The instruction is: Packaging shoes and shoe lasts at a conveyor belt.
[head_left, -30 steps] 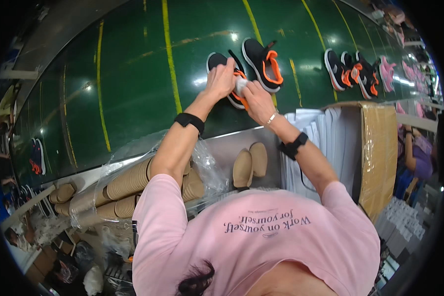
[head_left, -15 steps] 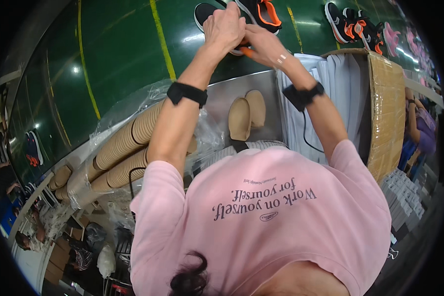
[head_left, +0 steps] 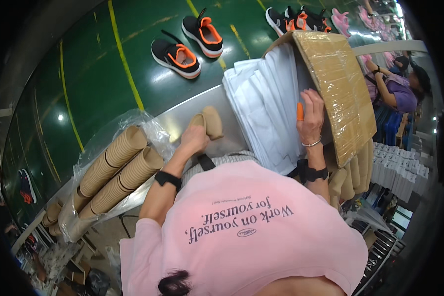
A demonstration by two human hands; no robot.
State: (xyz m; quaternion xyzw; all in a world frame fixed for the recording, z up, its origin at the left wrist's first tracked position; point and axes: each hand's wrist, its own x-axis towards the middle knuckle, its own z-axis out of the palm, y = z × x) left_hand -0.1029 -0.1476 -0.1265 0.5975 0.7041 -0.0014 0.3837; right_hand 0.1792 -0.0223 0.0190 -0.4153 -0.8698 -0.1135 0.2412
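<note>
My left hand (head_left: pixel 195 139) is closed on one tan moulded shoe insert (head_left: pixel 198 120), on the metal ledge in front of me. A second tan shoe insert (head_left: pixel 212 122) lies right beside it. My right hand (head_left: pixel 311 117), with an orange cover on the thumb, is inside the cardboard box (head_left: pixel 343 89) by the white paper sheets (head_left: pixel 261 98). Its fingers are stretched, the thumb stands apart, and nothing shows in it. Beyond the ledge, a pair of black shoes with orange lining, a nearer shoe (head_left: pixel 168 55) and a farther shoe (head_left: pixel 196 33), stands on the green surface.
Stacks of nested tan inserts (head_left: pixel 118 180) in clear plastic lie to the left. More shoes (head_left: pixel 301 20) stand at the far right on the green surface (head_left: pixel 93 59). A co-worker in purple (head_left: pixel 402 93) is at the right, beyond the box.
Both hands have left the black shoes. My left hand has come back toward me and taken hold of an insert; my right hand has moved right, into the box. The view has shifted too.
</note>
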